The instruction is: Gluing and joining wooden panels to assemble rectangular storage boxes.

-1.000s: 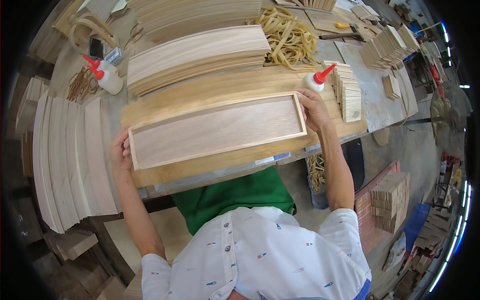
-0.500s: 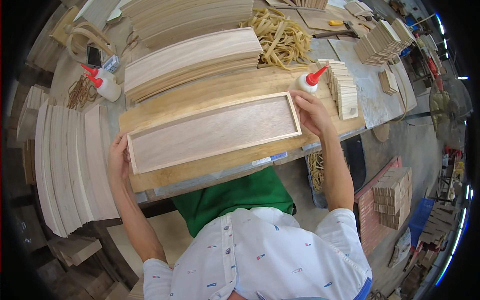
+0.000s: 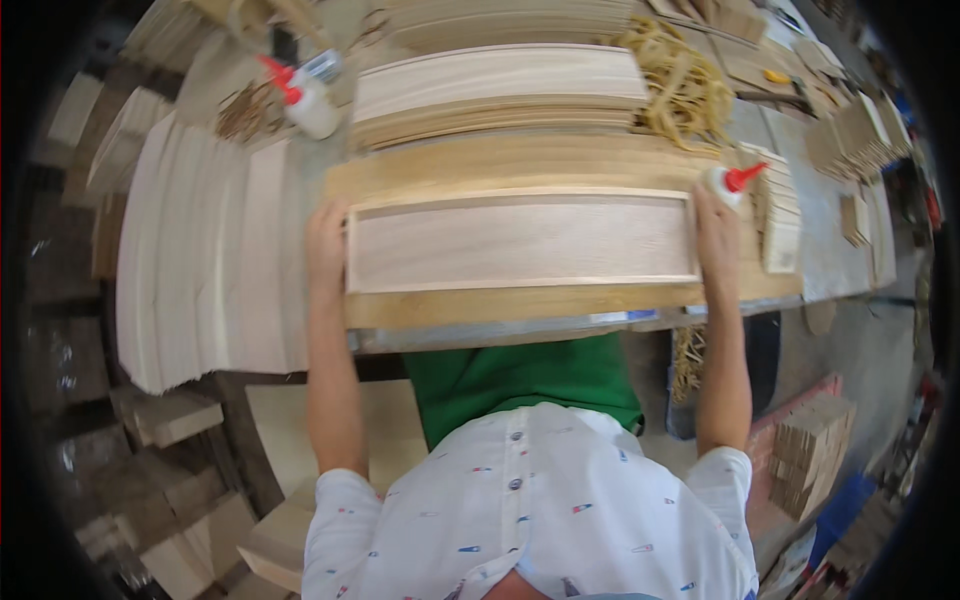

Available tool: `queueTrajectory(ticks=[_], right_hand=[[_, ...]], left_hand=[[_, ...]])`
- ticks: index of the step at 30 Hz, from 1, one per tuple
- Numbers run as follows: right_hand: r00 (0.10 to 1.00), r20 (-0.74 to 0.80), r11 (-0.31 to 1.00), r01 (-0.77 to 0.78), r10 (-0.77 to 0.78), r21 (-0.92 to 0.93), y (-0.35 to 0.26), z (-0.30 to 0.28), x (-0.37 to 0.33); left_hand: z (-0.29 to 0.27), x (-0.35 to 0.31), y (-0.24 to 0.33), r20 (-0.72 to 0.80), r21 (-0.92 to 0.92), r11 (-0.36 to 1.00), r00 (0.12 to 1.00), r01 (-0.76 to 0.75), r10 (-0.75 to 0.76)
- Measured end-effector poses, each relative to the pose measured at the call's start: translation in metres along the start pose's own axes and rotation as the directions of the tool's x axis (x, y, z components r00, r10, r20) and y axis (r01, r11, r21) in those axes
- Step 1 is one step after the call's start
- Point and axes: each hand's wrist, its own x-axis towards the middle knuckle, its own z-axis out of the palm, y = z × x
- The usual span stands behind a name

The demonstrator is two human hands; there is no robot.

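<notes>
A long, shallow wooden tray (image 3: pixel 520 288) with thin raised edges lies level on a wide wooden board (image 3: pixel 510 308). My left hand (image 3: pixel 327 245) is closed against its left end, the thumb at the rim. At the opposite end my right hand (image 3: pixel 714 240) grips the short side; its fingers are somewhat blurred. Just beyond the right hand stands a white glue bottle (image 3: pixel 724 187) with a red nozzle. A leaning stack of short wooden pieces (image 3: pixel 780 225) is to the right of it.
Stacked long panels (image 3: pixel 500 85) lie behind the board, beside a heap of tan bands (image 3: pixel 685 85). More boards (image 3: pixel 190 250) stand at the left, near white bottles with red tips (image 3: pixel 312 108). The workbench edge (image 3: pixel 480 335) runs before me; cut wood (image 3: pixel 812 450) is stacked lower right.
The tray was slanted, its right end farther away; now it sits straight across. Both hands have stayed at its ends. The whole view has turned and shifted.
</notes>
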Motion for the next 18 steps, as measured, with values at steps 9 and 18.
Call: queueTrajectory(ticks=[9, 18], right_hand=[[0.753, 0.464, 0.658, 0.646, -0.466, -0.387, -0.07, -0.051, -0.041], [0.689, 0.666, 0.699, 0.626, -0.286, -0.347, -0.076, -0.039, -0.028]], left_hand=[[-0.026, -0.039, 0.074, 0.538, 0.486, 0.762, 0.834, -0.428, 0.125], [-0.007, -0.031, 0.091, 0.65, 0.527, 0.751, 0.758, -0.397, -0.055]])
